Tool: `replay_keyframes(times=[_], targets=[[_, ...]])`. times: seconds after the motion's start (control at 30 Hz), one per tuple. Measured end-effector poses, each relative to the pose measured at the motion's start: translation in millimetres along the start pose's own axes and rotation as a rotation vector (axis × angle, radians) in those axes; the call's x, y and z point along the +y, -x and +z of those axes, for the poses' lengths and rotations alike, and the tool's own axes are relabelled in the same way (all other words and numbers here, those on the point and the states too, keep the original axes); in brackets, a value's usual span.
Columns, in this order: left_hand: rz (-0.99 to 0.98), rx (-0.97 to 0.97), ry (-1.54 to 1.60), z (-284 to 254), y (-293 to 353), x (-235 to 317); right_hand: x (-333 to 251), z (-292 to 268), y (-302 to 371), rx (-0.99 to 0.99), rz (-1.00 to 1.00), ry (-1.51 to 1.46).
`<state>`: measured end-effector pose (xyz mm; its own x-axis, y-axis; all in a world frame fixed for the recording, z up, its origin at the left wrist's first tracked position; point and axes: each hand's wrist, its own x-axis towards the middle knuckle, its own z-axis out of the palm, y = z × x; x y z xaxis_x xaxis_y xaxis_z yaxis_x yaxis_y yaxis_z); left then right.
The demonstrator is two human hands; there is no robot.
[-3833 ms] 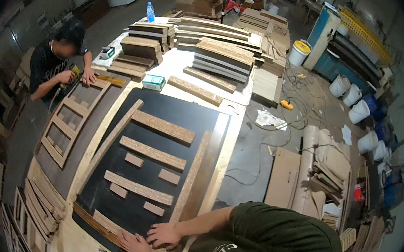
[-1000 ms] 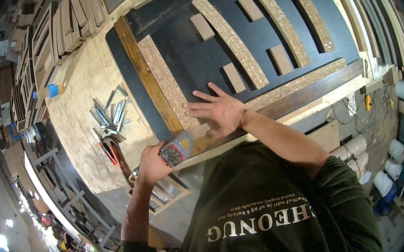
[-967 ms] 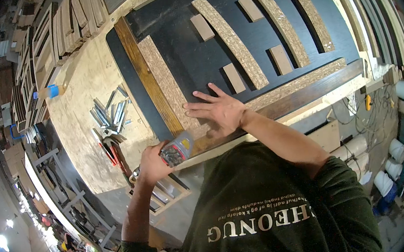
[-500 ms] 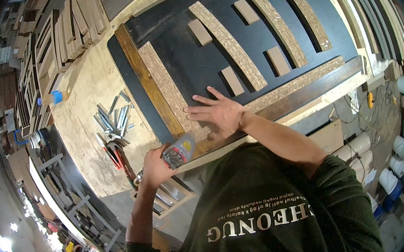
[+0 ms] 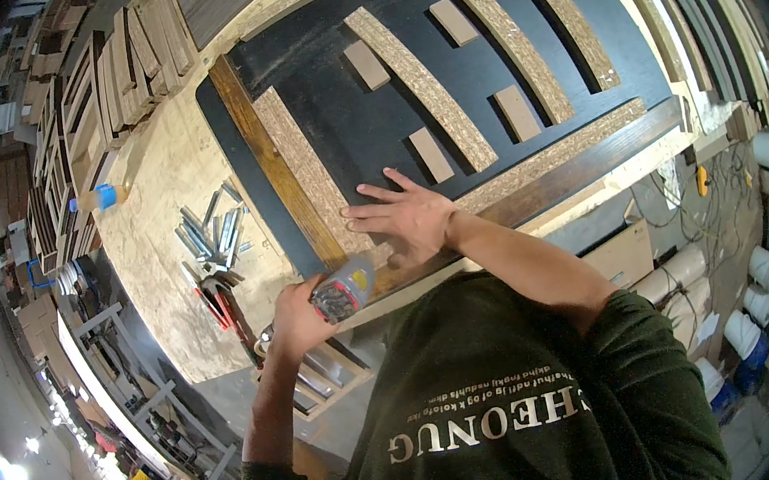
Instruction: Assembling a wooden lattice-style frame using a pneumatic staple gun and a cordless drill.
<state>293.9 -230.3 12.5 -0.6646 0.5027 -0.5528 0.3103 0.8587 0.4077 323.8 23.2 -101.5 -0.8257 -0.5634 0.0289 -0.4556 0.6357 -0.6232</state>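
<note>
My left hand grips what looks like a grey nail gun with a red ring, at the near left corner of a black panel. Flat beside it lies my right hand, fingers spread, over the corner where two chipboard strips meet. One chipboard strip runs along the left edge, next to a brown stained wood strip. The other chipboard strip follows the near edge beside a dark wood strip. The gun's tip is hard to make out against the wood.
Several chipboard strips and small blocks rest on the panel. Left on the plywood bench are metal staple strips, a red-handled tool and a bottle. Cables and white buckets are on the right floor.
The whole view has shifted slightly, with the panel and strips a little further left. Both hands keep their places on the work, and the gun has barely moved.
</note>
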Motion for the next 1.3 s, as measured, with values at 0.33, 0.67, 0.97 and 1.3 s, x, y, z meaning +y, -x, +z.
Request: replay_keyframes(times=[0.33, 0.67, 0.97, 1.3], targets=[[0.016, 0.041, 0.101, 4, 24, -1, -1, -8, 8, -0.038, 0.028, 0.038], [-0.036, 0.294, 0.213, 35, 79, -15, 20, -53, 81, 0.662, 0.759, 0.242], [-0.079, 0.314, 0.227, 73, 73, -57, 4, -35, 77, 0.507, 0.856, 0.116], [-0.062, 0.343, 0.125, 44, 57, -17, 33, -80, 113, 0.051, 0.349, 0.393]])
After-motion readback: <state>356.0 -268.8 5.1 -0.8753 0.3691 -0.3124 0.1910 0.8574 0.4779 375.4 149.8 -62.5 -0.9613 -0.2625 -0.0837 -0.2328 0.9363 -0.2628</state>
